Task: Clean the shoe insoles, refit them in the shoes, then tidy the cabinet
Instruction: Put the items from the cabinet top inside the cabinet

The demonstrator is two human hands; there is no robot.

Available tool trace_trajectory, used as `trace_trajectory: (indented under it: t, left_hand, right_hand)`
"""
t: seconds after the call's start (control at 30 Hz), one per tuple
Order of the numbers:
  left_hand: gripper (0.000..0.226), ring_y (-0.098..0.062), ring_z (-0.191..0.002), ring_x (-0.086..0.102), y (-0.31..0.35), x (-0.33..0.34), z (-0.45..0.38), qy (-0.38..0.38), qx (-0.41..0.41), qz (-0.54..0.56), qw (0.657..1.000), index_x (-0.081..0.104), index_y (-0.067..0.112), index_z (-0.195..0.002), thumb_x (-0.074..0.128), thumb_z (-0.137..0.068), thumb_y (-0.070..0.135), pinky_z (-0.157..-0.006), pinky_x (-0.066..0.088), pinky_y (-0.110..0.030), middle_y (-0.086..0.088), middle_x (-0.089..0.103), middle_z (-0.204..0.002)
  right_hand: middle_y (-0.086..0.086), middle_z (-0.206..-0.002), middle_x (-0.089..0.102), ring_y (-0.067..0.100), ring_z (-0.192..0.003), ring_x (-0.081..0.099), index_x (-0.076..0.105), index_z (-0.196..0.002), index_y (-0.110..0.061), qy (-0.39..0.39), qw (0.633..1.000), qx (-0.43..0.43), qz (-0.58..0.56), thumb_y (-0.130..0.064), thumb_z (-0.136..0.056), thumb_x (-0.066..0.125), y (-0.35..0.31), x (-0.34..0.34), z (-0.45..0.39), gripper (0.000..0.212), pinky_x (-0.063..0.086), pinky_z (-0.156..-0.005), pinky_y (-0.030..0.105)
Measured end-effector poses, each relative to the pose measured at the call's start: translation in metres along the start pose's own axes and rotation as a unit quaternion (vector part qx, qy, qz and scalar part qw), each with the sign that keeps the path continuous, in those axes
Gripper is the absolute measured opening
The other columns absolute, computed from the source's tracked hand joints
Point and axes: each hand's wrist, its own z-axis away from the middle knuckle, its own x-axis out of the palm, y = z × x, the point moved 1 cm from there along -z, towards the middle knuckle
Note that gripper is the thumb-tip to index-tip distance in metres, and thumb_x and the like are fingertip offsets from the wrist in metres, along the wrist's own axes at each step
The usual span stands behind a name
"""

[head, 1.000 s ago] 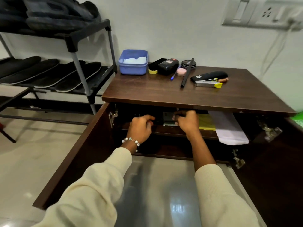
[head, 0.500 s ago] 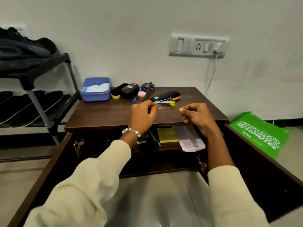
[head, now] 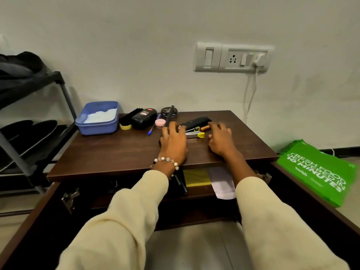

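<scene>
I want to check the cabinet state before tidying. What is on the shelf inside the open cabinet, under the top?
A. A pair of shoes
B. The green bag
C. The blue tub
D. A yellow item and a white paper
D: a yellow item and a white paper lie on the shelf under the cabinet top.

The cabinet top [head: 120,152] was dark wood-grain board with a smooth, faintly satin finish. The door hinges [head: 68,197] were bright bare metal. The tub [head: 97,123] was matt blue plastic. The polish bottle [head: 143,118] and the round tin [head: 169,111] were glossy black. The brush [head: 127,119] had black bristles on a yellow base. Inside the cabinet lay a yellow pad [head: 196,177] and a white sheet [head: 223,182], both matt paper. The sleeves [head: 120,221] were cream knitted cloth, soft and matt. The bracelet [head: 166,160] carried glossy beads. The bag [head: 315,172] was green cloth-like material, printed white. The floor [head: 191,248] was polished, reflective tile.
</scene>
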Motion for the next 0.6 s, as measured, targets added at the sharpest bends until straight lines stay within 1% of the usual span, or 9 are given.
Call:
trace_trajectory:
  t: [0.07, 0.2, 0.27, 0.33, 0.4, 0.5, 0.57, 0.6]
  left_hand:
    - [0.053, -0.033, -0.131, 0.026, -0.002, 0.000, -0.006, 0.008, 0.014, -0.022, 1.000, 0.039, 0.015, -0.140, 0.055, -0.089, 0.012, -0.100, 0.036, -0.046, -0.010, 0.028, -0.145]
    - [0.056, -0.029, -0.135, 0.024, -0.006, 0.001, -0.020, 0.045, -0.007, -0.031, 0.999, 0.039, 0.015, -0.141, 0.058, -0.089, 0.025, -0.104, 0.030, -0.045, -0.006, 0.031, -0.146]
    - [0.054, -0.028, -0.135, 0.026, -0.005, 0.003, -0.019, 0.063, -0.002, -0.058, 0.996, 0.042, 0.015, -0.139, 0.058, -0.088, 0.026, -0.106, 0.027, -0.046, -0.006, 0.035, -0.144]
    - [0.048, -0.028, -0.134, 0.028, -0.006, 0.003, -0.018, 0.080, -0.018, -0.085, 0.993, 0.047, 0.015, -0.134, 0.058, -0.088, 0.025, -0.106, 0.025, -0.048, -0.007, 0.038, -0.141]
    - [0.043, -0.029, -0.133, 0.027, -0.008, 0.003, -0.018, 0.076, -0.043, -0.089, 0.992, 0.051, 0.018, -0.129, 0.058, -0.088, 0.026, -0.105, 0.024, -0.051, -0.007, 0.038, -0.139]
    - [0.040, -0.032, -0.133, 0.028, -0.006, 0.004, -0.016, 0.072, -0.056, -0.106, 0.990, 0.052, 0.020, -0.127, 0.060, -0.087, 0.024, -0.104, 0.025, -0.054, -0.010, 0.038, -0.139]
    - [0.034, -0.034, -0.129, 0.034, -0.007, 0.006, -0.016, 0.086, -0.092, -0.103, 0.987, 0.052, 0.016, -0.124, 0.057, -0.090, 0.019, -0.101, 0.028, -0.052, -0.013, 0.041, -0.136]
    - [0.033, -0.035, -0.126, 0.038, -0.009, 0.006, -0.016, 0.080, -0.120, -0.093, 0.985, 0.050, 0.013, -0.125, 0.054, -0.093, 0.016, -0.100, 0.030, -0.051, -0.015, 0.043, -0.134]
  right_hand:
    - [0.005, -0.152, 0.024, 0.032, -0.130, 0.030, 0.029, -0.146, -0.022, 0.006, 1.000, -0.018, 0.008, -0.014, -0.095, 0.043, -0.002, 0.004, -0.005, 0.053, 0.037, -0.101, 0.043]
    - [-0.002, -0.150, 0.032, 0.028, -0.124, 0.034, 0.038, -0.143, -0.023, 0.018, 0.997, -0.062, 0.040, -0.012, -0.095, 0.041, -0.001, 0.006, -0.020, 0.049, 0.041, -0.095, 0.041]
    - [-0.001, -0.145, 0.040, 0.028, -0.121, 0.037, 0.045, -0.137, -0.021, 0.028, 0.996, -0.065, 0.045, -0.013, -0.096, 0.040, 0.001, 0.007, -0.025, 0.042, 0.042, -0.092, 0.039]
    - [0.003, -0.137, 0.045, 0.028, -0.118, 0.039, 0.052, -0.131, -0.019, 0.038, 0.997, -0.060, 0.043, -0.014, -0.097, 0.042, 0.001, 0.009, -0.027, 0.036, 0.044, -0.090, 0.040]
    - [0.007, -0.128, 0.049, 0.028, -0.116, 0.041, 0.058, -0.125, -0.018, 0.049, 0.997, -0.052, 0.040, -0.014, -0.096, 0.045, 0.000, 0.010, -0.026, 0.032, 0.045, -0.087, 0.041]
    - [0.010, -0.119, 0.052, 0.028, -0.112, 0.045, 0.063, -0.116, -0.013, 0.067, 0.996, -0.045, 0.034, -0.010, -0.094, 0.049, 0.000, 0.008, -0.025, 0.027, 0.046, -0.084, 0.041]
    - [0.011, -0.116, 0.053, 0.027, -0.112, 0.045, 0.063, -0.114, -0.010, 0.076, 0.996, -0.046, 0.028, -0.010, -0.093, 0.050, 0.001, 0.007, -0.023, 0.025, 0.046, -0.082, 0.040]
    - [0.011, -0.116, 0.053, 0.027, -0.112, 0.045, 0.063, -0.113, -0.010, 0.080, 0.995, -0.049, 0.024, -0.010, -0.093, 0.050, 0.001, 0.005, -0.021, 0.024, 0.045, -0.082, 0.039]
